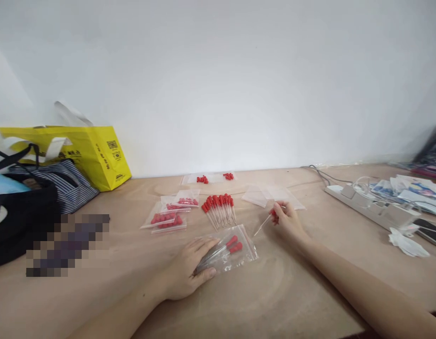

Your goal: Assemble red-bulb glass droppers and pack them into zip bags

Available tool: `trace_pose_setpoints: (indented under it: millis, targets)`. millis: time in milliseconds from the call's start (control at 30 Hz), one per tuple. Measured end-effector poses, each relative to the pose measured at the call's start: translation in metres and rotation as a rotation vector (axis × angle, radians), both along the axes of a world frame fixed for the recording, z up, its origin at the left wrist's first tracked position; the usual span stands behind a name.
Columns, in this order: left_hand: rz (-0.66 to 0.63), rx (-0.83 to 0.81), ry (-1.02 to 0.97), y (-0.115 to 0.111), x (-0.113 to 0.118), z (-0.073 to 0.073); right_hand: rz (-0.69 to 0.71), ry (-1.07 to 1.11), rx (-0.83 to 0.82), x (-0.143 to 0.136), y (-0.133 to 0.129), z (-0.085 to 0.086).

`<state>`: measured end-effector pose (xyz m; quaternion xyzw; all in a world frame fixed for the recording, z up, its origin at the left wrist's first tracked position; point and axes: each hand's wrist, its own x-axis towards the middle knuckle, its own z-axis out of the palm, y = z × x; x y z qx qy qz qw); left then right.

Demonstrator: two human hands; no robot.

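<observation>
My left hand (191, 268) lies over the lower end of a clear zip bag (223, 270), thumb and fingers apart, pressing it against the table. Two droppers with red bulbs (235, 247) show inside this bag; their glass ends run under my fingers. To the right of the bag, my right hand (286, 221) pinches a dropper (263, 224) by its red bulb, the glass tip slanting down to the left. Behind the bag, several loose droppers (220, 207) lie fanned out, bulbs away from me.
Zip bags with red bulbs (168, 217) lie left of the loose droppers. More red-bulbed droppers (203, 179) lie near the wall. Flat clear bags (274, 194) rest behind my right hand. A power strip (373, 207) stands right; yellow (114, 160) and black (27, 221) bags stand left.
</observation>
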<state>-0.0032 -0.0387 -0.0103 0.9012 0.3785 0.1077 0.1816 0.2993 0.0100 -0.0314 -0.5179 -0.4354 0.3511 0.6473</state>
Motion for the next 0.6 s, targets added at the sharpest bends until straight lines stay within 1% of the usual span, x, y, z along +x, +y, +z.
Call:
trace_pose_setpoints:
  millis: [167,367,500,600]
  targets:
    - [0.001,-0.021,0.001,0.000,0.001,0.002,0.103,0.130,-0.035,-0.020,-0.008,-0.008]
    - [0.005,-0.015,-0.010,-0.002,0.002,0.006,0.220,0.214,-0.115,-0.038,-0.019,-0.005]
    - [-0.005,-0.024,-0.004,-0.004,0.005,0.011,0.289,0.176,-0.162,-0.045,-0.026,-0.002]
    - [-0.008,-0.022,-0.005,-0.005,0.005,0.011,0.369,0.048,-0.156,-0.046,-0.029,-0.001]
